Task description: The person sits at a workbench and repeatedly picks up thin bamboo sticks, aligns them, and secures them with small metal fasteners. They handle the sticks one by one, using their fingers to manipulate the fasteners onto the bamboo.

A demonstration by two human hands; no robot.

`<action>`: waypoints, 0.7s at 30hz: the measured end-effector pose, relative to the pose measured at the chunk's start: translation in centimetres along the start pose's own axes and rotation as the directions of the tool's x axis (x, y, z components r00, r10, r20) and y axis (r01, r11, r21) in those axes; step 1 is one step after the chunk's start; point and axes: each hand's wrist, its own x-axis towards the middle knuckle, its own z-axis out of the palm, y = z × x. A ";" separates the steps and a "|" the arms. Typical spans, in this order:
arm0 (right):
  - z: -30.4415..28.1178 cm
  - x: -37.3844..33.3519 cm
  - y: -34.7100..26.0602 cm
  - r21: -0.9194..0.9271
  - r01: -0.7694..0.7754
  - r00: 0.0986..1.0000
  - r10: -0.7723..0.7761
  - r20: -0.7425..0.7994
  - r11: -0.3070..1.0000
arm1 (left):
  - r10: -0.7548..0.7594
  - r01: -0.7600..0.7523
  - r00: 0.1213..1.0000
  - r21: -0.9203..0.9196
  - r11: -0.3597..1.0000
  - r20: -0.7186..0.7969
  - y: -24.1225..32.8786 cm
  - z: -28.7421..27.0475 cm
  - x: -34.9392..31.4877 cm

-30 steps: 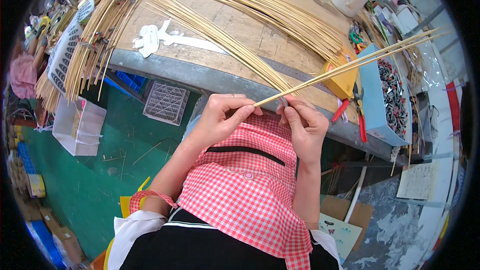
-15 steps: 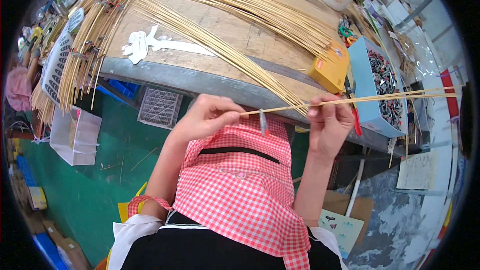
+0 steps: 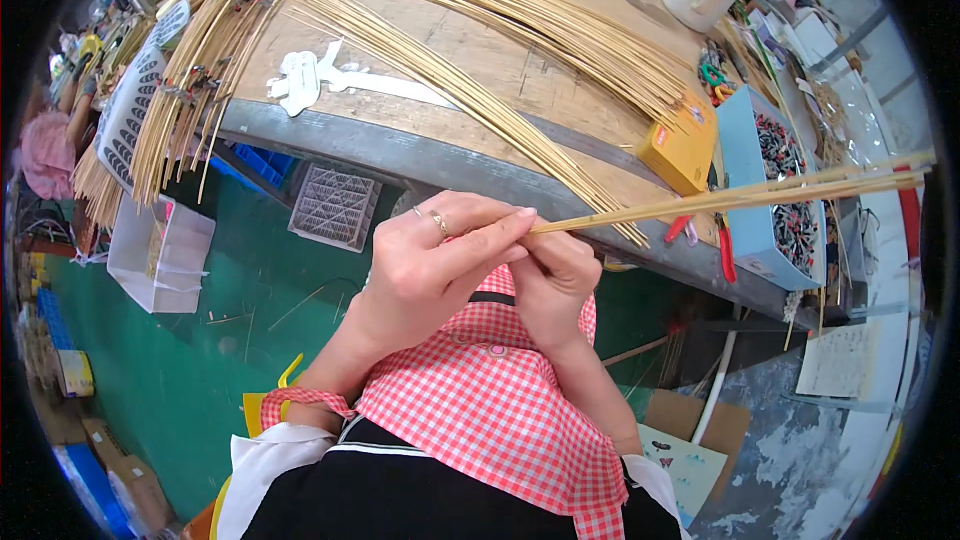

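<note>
A few thin bamboo sticks (image 3: pixel 720 198) stretch out to the right in front of me, their near ends between my hands. My left hand (image 3: pixel 425 265), with a ring on one finger, pinches at those ends. Pressed up beside it, my right hand (image 3: pixel 560 285) grips the sticks just to the right. The fingers cover whatever sits at the stick ends. Beyond my hands, a narrow bundle of loose bamboo sticks (image 3: pixel 470 95) lies slanting across the wooden table (image 3: pixel 395 35) and over its front edge.
A larger stick pile (image 3: pixel 520 25) lies farther back, near a yellow box (image 3: pixel 680 145). At right stands a light-blue box (image 3: pixel 748 230) of small red-and-black-tipped clips. Red-handled pliers (image 3: pixel 726 252) lie beside it. Sticks with clips (image 3: pixel 185 90) hang over the left edge.
My right hand has moved left along the sticks to meet my left hand. The small grey, red-tipped piece hanging from the stick is now out of sight. The view has shifted slightly.
</note>
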 end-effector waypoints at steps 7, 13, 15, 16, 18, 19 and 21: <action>0.3 -0.1 -0.9 -0.132 0.148 0.984 -0.133 0.119 0.980 | 0.040 -0.040 0.998 0.018 0.999 -0.038 -0.4 -0.5 -0.2; -0.4 0.9 -2.1 -0.112 0.268 0.949 -0.243 0.200 0.957 | 0.038 -0.036 0.997 0.028 0.999 -0.065 0.9 -0.8 0.1; -1.2 1.5 -3.0 -0.111 0.260 0.941 -0.226 0.252 0.959 | 0.030 -0.027 0.997 0.048 0.998 -0.077 1.3 -1.1 0.1; -1.7 1.8 -3.4 -0.110 0.256 0.935 -0.218 0.279 0.960 | 0.035 -0.031 0.997 0.060 0.998 -0.064 1.3 -1.4 0.1; -3.0 2.0 -3.9 -0.035 0.176 0.961 -0.164 0.223 0.984 | 0.045 -0.042 0.998 0.079 0.996 -0.036 1.2 -2.1 0.1; -3.6 1.9 -4.3 0.002 0.135 0.972 -0.133 0.196 0.991 | 0.041 -0.038 0.999 0.100 0.994 -0.022 1.1 -2.2 0.1; -4.5 1.4 -5.3 0.208 -0.056 0.994 0.074 -0.077 0.976 | 0.031 -0.032 0.999 0.140 0.990 0.009 1.0 -2.4 0.0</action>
